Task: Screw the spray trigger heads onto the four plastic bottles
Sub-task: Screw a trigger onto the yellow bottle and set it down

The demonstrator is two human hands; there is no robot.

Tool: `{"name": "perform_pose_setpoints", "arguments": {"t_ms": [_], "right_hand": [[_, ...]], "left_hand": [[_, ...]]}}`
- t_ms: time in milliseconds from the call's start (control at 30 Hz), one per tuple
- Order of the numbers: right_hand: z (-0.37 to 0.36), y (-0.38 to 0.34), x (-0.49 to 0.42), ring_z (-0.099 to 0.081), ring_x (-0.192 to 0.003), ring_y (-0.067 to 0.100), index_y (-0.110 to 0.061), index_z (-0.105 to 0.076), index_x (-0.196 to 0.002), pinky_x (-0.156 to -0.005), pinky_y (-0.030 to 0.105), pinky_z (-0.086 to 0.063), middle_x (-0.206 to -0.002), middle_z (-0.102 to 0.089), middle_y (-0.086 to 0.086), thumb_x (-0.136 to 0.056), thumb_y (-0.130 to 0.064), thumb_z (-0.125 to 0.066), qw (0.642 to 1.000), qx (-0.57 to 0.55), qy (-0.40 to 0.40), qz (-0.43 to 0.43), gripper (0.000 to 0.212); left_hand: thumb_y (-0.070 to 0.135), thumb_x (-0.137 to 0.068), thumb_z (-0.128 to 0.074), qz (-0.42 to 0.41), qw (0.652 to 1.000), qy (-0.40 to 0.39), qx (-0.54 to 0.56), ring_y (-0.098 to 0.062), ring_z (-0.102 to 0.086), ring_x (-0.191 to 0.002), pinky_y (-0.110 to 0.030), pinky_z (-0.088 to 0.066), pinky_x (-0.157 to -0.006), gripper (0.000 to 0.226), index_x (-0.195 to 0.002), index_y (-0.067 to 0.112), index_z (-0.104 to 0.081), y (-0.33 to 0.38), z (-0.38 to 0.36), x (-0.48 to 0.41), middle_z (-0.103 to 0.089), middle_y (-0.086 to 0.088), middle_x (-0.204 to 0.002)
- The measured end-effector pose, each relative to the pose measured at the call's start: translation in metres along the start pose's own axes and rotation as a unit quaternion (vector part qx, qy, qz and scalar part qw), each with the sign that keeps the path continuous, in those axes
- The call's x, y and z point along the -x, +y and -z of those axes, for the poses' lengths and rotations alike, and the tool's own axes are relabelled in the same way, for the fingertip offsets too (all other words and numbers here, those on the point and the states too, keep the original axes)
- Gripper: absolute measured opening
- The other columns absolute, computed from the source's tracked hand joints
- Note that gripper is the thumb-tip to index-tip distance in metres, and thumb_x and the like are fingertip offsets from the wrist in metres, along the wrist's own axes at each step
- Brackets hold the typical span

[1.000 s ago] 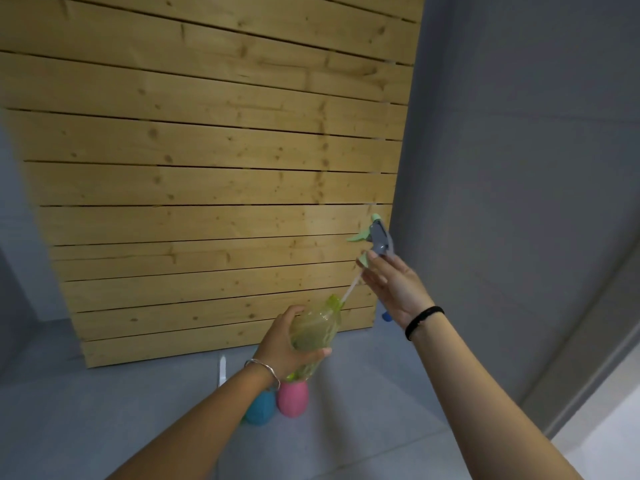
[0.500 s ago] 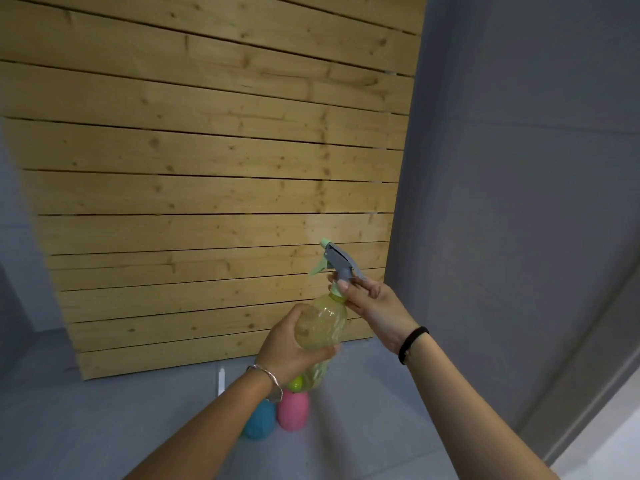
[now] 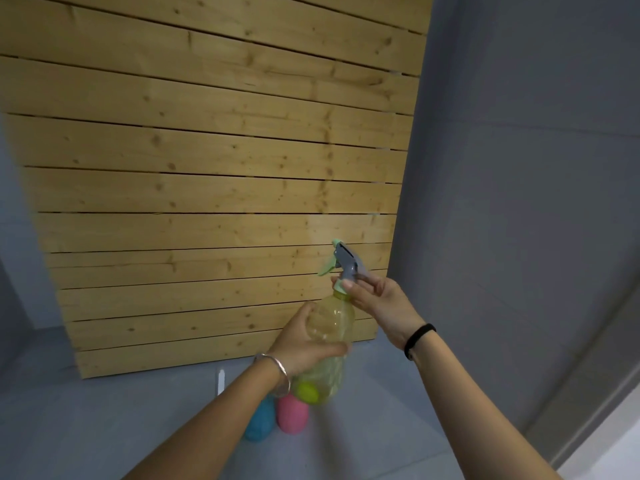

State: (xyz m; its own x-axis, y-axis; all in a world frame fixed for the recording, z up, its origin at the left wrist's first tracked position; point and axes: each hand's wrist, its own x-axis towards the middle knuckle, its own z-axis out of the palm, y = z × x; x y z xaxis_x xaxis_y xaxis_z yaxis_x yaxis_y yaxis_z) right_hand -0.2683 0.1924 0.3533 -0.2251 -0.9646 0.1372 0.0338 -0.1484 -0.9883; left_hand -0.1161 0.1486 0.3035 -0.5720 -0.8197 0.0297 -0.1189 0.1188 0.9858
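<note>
A translucent green bottle is held up in front of me, gripped around its middle by my left hand. A grey spray trigger head with a pale green lever and collar sits on the bottle's neck. My right hand pinches the head at its collar from the right. On the grey floor below stand a pink bottle and a blue bottle, both partly hidden behind my left forearm.
A slatted wooden panel leans against the wall behind the bottles. A grey wall closes the right side. A small white upright piece stands on the floor near the blue bottle.
My right hand brought the trigger head down and left, its tube going into the green bottle, and the head now sits on the neck. The left hand raised the bottle slightly.
</note>
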Motion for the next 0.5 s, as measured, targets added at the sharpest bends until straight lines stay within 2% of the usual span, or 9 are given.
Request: {"name": "perform_pose_setpoints", "arguments": {"t_ms": [67,100,167,233,367,433,500], "right_hand": [[-0.006,0.006,0.000,-0.065,-0.104,0.019,-0.003,-0.062,-0.114,-0.094,0.029,-0.052,-0.105,-0.071,0.009,-0.085,-0.013,-0.066,0.998,0.038,0.044,0.014,0.031],[-0.008,0.008,0.000,-0.065,-0.096,0.016,-0.005,-0.064,-0.108,-0.092,0.028,-0.051,-0.093,-0.070,0.003,-0.084,-0.013,-0.068,0.997,0.051,0.055,0.019,0.025],[-0.011,0.007,0.001,-0.062,-0.080,0.008,-0.016,-0.067,-0.094,-0.079,0.017,-0.051,-0.076,-0.063,-0.007,-0.083,-0.013,-0.069,0.996,0.074,0.054,0.023,0.012],[-0.008,0.006,0.000,-0.064,-0.076,0.001,-0.020,-0.068,-0.094,-0.071,0.010,-0.050,-0.082,-0.067,-0.004,-0.082,-0.012,-0.070,0.997,0.066,0.040,0.014,0.015],[-0.001,0.004,0.004,-0.068,-0.081,0.003,-0.009,-0.066,-0.107,-0.070,0.012,-0.050,-0.100,-0.072,0.005,-0.086,-0.011,-0.064,0.999,0.041,-0.021,-0.013,0.021],[0.000,0.002,0.005,-0.067,-0.086,0.007,-0.004,-0.062,-0.116,-0.073,0.014,-0.051,-0.109,-0.071,0.009,-0.089,-0.012,-0.060,0.998,0.043,-0.036,-0.017,0.028],[0.000,0.003,0.005,-0.067,-0.081,0.004,-0.004,-0.061,-0.114,-0.071,0.014,-0.051,-0.103,-0.070,0.008,-0.090,-0.012,-0.058,0.998,0.052,-0.031,-0.012,0.025]], "left_hand": [[0.033,-0.046,-0.083,-0.022,0.994,0.069,-0.081,-0.014,-0.064,-0.079,-0.026,-0.051,-0.069,0.061,-0.096,0.031,-0.048,-0.004,-0.002,-0.005,-0.066,0.006,-0.091],[0.036,-0.046,-0.083,-0.026,0.990,0.089,-0.104,-0.016,-0.064,-0.080,-0.028,-0.050,-0.068,0.061,-0.096,0.032,-0.047,-0.006,-0.003,-0.006,-0.066,0.007,-0.090],[0.042,-0.045,-0.081,-0.030,0.985,0.106,-0.132,-0.016,-0.063,-0.082,-0.028,-0.049,-0.067,0.061,-0.095,0.034,-0.047,-0.008,-0.005,-0.006,-0.066,0.008,-0.090],[0.040,-0.047,-0.081,-0.030,0.990,0.079,-0.111,-0.013,-0.066,-0.083,-0.028,-0.053,-0.071,0.058,-0.095,0.035,-0.050,-0.009,-0.004,-0.007,-0.068,0.008,-0.092],[0.035,-0.050,-0.084,0.008,0.999,-0.053,0.009,0.000,-0.068,-0.082,-0.015,-0.053,-0.067,0.058,-0.102,0.039,-0.058,-0.007,0.003,-0.002,-0.071,0.009,-0.100],[0.031,-0.057,-0.085,0.010,0.997,-0.061,0.039,0.001,-0.068,-0.082,-0.012,-0.051,-0.064,0.064,-0.112,0.039,-0.053,-0.007,0.002,0.001,-0.068,0.009,-0.104],[0.023,-0.066,-0.081,-0.024,0.999,-0.039,0.020,0.008,-0.063,-0.088,-0.005,-0.047,-0.066,0.077,-0.127,0.041,-0.037,-0.007,-0.001,0.002,-0.059,0.013,-0.116]]}}
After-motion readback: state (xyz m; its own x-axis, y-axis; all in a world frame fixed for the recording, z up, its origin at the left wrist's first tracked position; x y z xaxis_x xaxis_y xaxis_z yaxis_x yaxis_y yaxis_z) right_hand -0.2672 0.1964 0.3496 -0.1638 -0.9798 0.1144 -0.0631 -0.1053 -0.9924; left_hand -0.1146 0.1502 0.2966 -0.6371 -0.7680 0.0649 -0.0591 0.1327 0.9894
